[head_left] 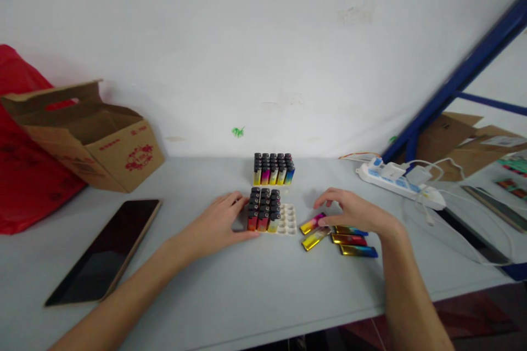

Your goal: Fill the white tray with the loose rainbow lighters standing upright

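Left hand (220,222), fingers spread, steadies lighter tray (291,220); right hand (349,209), loosely curled, touches pink-yellow lighter (312,224) right of tray.

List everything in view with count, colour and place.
Back lighters: five columns, black tops, mixed bodies, upright near wall
Front lighters: three columns, black tops, upright in tray
Tray: one, white, center
Loose lighters: five, yellow with pink, red or blue, lying right of tray
Tablet: one, black screen, left
Open carton: one, brown, back left
Bag: one, red, far left
Power strip: one, white, right, with white cables
Cartons: brown, count unclear, behind blue frame
Table: grey
Wall: white
Left hand: beside front lighters
Right hand: at loose lighters
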{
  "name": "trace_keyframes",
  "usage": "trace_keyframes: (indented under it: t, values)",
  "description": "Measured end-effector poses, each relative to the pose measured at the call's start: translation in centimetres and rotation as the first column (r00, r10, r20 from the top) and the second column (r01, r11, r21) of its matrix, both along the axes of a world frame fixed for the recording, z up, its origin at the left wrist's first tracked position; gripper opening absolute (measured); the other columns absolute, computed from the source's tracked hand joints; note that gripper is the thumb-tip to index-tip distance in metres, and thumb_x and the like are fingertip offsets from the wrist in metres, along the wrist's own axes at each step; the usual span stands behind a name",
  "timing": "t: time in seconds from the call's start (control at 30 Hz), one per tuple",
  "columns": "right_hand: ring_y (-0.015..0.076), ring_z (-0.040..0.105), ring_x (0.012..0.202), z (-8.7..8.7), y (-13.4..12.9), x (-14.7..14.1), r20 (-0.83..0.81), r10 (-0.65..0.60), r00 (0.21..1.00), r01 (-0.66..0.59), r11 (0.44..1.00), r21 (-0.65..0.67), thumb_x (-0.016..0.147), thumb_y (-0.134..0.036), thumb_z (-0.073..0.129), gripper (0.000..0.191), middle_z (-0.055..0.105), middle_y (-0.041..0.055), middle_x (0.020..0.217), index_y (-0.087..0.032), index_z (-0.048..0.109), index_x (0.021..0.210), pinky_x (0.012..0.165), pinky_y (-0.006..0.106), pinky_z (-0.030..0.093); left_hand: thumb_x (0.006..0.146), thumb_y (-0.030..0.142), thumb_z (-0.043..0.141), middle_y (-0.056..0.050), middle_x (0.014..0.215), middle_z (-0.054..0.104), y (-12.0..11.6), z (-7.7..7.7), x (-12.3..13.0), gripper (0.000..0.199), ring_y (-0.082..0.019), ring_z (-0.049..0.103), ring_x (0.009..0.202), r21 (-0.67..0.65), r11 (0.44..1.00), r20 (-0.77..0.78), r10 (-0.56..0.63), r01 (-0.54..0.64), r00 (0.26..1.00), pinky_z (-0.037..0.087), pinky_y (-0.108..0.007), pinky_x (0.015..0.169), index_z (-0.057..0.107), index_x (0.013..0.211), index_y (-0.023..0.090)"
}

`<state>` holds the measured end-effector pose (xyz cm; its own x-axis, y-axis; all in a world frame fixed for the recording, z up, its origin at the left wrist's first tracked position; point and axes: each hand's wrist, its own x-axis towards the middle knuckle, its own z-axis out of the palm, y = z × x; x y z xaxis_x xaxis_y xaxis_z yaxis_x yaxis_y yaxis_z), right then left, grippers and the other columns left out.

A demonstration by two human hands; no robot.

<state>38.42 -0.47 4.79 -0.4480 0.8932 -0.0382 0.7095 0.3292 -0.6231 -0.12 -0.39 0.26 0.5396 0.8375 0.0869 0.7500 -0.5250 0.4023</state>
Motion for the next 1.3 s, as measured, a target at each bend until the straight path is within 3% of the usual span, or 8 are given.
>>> trace_keyframes:
  t: [0.3,0.53,0.77,0.87,0.93,1.1,1.2,1.3]
  values:
    - [0.0251,0.073,0.093,-0.8,0.6,-0.8,0.065,-0.032,0.997,0.031,0.999,0.017,0.087,-0.023,0.084,0.010,0.079,0.0064,0.102,-0.023,0.082,0.096,0.088,0.036,0.057,0.092,0.071,0.080,-0.014,0.128,0.074,0.2,-0.3,-0.1,0.060,-0.036,0.072,0.118,0.030,0.999,0.012,-0.012,0.012,1.000,0.058,-0.050,0.109,0.074,0.125,0.021]
    - [0.0229,0.071,0.089,-0.6,1.2,-2.2,-0.282,-0.113,0.953,0.140,0.987,0.078,0.090,-0.041,0.084,0.023,0.080,0.0065,0.100,-0.021,0.077,0.099,0.074,0.034,0.053,0.092,0.068,0.080,-0.015,0.132,0.073,0.2,-0.1,-0.2,0.061,-0.037,0.071,0.123,0.011,1.000,0.004,-0.014,0.014,1.000,0.056,-0.049,0.111,0.073,0.128,0.019]
    - [0.0229,0.073,0.095,-1.0,0.8,-6.8,-0.770,-0.162,0.616,0.203,0.978,-0.044,0.087,-0.057,0.092,0.038,0.081,0.0058,0.103,-0.025,0.079,0.102,0.089,0.037,0.059,0.092,0.064,0.082,-0.013,0.129,0.072,0.1,-0.2,0.0,0.056,-0.036,0.071,0.120,-0.001,1.000,0.007,-0.008,0.008,1.000,0.057,-0.049,0.110,0.071,0.125,0.021]
    - [0.0207,0.072,0.087,-1.1,0.6,-8.5,-0.868,-0.230,0.440,0.137,0.973,-0.188,0.089,-0.065,0.089,0.043,0.080,0.0031,0.096,-0.028,0.071,0.104,0.087,0.037,0.061,0.091,0.065,0.083,-0.013,0.127,0.073,0.0,-0.3,0.0,0.056,-0.036,0.072,0.120,0.017,1.000,0.013,-0.002,0.002,1.000,0.057,-0.050,0.109,0.072,0.124,0.021]
    - [0.0178,0.067,0.072,-1.0,0.6,-9.4,-0.882,-0.256,0.395,0.065,0.966,-0.251,0.091,-0.067,0.087,0.046,0.074,-0.0017,0.081,-0.029,0.065,0.105,0.080,0.036,0.061,0.091,0.066,0.083,-0.013,0.128,0.073,0.0,-0.3,0.0,0.057,-0.037,0.072,0.120,0.022,1.000,0.015,-0.010,0.009,1.000,0.057,-0.050,0.109,0.072,0.124,0.021]
    - [0.0111,0.033,0.053,-0.4,1.5,-10.8,-0.855,-0.165,0.492,-0.001,0.982,-0.190,0.092,-0.074,0.082,0.050,0.041,-0.0120,0.064,-0.029,0.062,0.104,0.064,0.031,0.056,0.092,0.062,0.085,-0.013,0.130,0.073,0.0,-0.4,0.0,0.057,-0.037,0.072,0.122,0.038,0.999,0.007,-0.018,0.017,1.000,0.057,-0.051,0.111,0.071,0.127,0.020]
    - [0.0120,0.032,0.053,-0.6,2.2,-11.1,-0.767,-0.098,0.634,0.033,0.994,-0.100,0.094,-0.077,0.076,0.052,0.040,-0.0098,0.069,-0.028,0.062,0.105,0.049,0.026,0.039,0.093,0.061,0.086,-0.013,0.129,0.074,-0.1,-0.2,0.1,0.053,-0.037,0.072,0.122,0.045,0.999,0.001,-0.024,0.024,1.000,0.057,-0.050,0.109,0.071,0.124,0.021]
    - [0.0132,0.036,0.058,-1.5,2.4,-11.3,-0.665,-0.093,0.741,0.177,0.982,0.060,0.099,-0.076,0.067,0.052,0.044,-0.0065,0.069,-0.025,0.061,0.092,0.051,0.028,0.030,0.093,0.060,0.086,-0.013,0.129,0.074,-0.1,-0.2,0.1,0.053,-0.036,0.072,0.122,0.045,0.999,-0.004,-0.029,0.029,1.000,0.057,-0.049,0.109,0.070,0.125,0.021]
